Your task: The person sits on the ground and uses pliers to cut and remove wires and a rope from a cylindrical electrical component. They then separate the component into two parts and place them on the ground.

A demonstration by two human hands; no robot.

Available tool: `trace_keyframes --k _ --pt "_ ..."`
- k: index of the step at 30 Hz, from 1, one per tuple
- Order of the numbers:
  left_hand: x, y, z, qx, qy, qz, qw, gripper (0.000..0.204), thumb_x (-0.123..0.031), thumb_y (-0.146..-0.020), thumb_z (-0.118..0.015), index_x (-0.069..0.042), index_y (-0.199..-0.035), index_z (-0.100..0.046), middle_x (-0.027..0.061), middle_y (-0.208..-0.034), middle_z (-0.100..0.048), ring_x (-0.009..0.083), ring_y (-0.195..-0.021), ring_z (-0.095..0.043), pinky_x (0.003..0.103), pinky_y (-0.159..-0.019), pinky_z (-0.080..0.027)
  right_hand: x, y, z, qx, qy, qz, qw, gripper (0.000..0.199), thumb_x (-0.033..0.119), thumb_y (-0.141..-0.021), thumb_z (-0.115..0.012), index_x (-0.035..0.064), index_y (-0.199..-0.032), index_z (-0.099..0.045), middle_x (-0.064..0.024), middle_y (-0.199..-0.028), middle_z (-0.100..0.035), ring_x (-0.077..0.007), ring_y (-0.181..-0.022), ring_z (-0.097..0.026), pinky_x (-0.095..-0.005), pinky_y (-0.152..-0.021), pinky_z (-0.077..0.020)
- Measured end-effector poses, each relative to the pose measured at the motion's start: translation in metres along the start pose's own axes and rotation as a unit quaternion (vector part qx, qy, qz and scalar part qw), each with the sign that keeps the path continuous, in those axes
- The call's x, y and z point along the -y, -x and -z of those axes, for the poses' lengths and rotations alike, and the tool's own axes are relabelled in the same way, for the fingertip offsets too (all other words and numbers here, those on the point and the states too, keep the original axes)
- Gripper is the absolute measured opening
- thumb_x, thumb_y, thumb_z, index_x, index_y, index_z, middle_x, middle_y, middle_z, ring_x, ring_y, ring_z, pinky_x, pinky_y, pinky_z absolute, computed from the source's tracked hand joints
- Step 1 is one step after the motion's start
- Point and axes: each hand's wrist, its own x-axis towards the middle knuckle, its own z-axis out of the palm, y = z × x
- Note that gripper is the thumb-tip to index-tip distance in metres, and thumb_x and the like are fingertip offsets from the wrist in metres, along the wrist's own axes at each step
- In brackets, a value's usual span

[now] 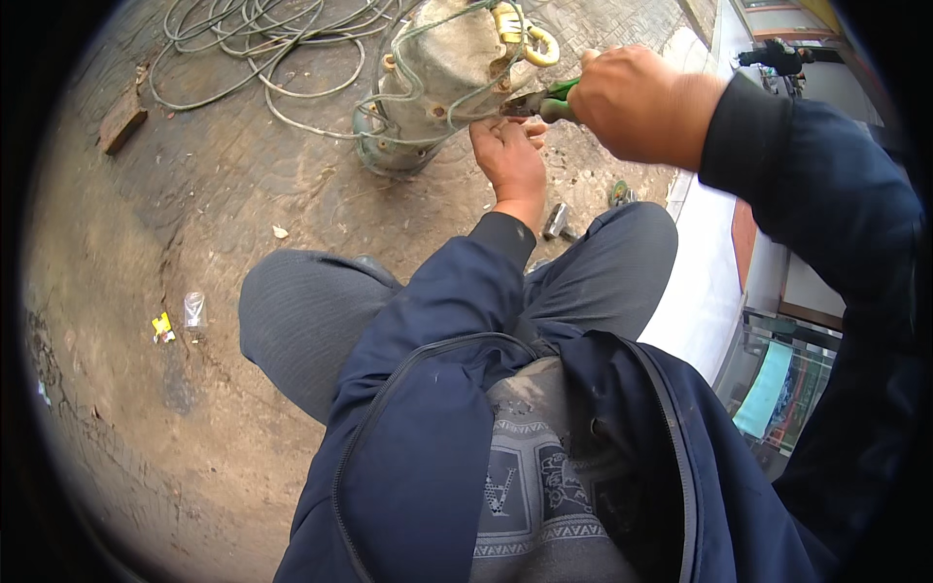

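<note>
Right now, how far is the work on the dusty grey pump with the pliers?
Done: nothing looks finished; pale green cable is wrapped around the dusty grey cylindrical pump. In hand: the right hand holds green-handled pliers at its side, while the left hand steadies that spot. Left: cannot tell; the wire end is hidden.

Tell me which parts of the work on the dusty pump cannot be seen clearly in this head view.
- Head view: the plier tips meet the left hand fingers; what they grip is too small to tell.
- The right hand covers most of the green plier handles.
- The far side of the pump is hidden by its own body.
- The cable coil is cut off by the top edge.
</note>
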Motion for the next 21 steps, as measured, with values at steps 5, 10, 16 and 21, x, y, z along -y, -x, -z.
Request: trace_keyframes --k 5,10,16,21 --pt "-0.009 0.009 -0.005 0.002 0.023 0.003 1.000 0.016 -0.002 -0.100 -0.043 -0.004 -0.115 -0.044 0.0104 -0.102 -0.063 0.0212 -0.075 -0.071 0.029 -0.062 -0.053 -0.018 -0.019 0.018 0.185 -0.252 -0.130 0.941 0.033 0.024 -0.094 -0.068 -0.0086 -0.095 -0.073 -0.0166 -0.075 -0.070 -0.0280 -0.064 -0.072 -0.0397 -0.059 -0.0619" --pt "-0.012 0.003 -0.008 0.011 0.010 -0.005 1.000 0.015 -0.002 -0.100 -0.043 -0.002 -0.115 -0.044 0.0119 -0.102 -0.064 0.0220 -0.076 -0.071 0.030 -0.061 -0.054 -0.043 -0.032 0.034 0.326 -0.408 -0.078 0.849 0.044 0.036 -0.096 -0.064 0.0023 -0.122 -0.075 -0.0152 -0.102 -0.075 -0.0293 -0.086 -0.075 -0.0451 -0.076 -0.0629" --pt "-0.001 0.002 -0.003 0.001 -0.029 -0.043 0.999 0.018 0.001 -0.098 -0.045 0.002 -0.116 -0.043 0.0146 -0.102 -0.063 0.0246 -0.078 -0.073 0.032 -0.062 -0.058 0.039 0.008 -0.015 -0.088 0.350 -0.074 0.930 0.019 0.024 -0.092 -0.067 0.0087 -0.087 -0.077 -0.0065 -0.086 -0.062 -0.0193 -0.081 -0.062 -0.0329 -0.061 -0.0411" --pt "-0.001 0.003 -0.002 0.003 -0.031 -0.044 0.999 0.020 0.002 -0.097 -0.047 0.002 -0.116 -0.042 0.0150 -0.105 -0.061 0.0248 -0.079 -0.073 0.031 -0.064 -0.058 0.031 0.022 -0.013 -0.160 0.228 -0.064 0.958 0.018 0.022 -0.092 -0.069 0.0073 -0.088 -0.078 -0.0088 -0.087 -0.066 -0.0231 -0.083 -0.066 -0.0363 -0.065 -0.0483"
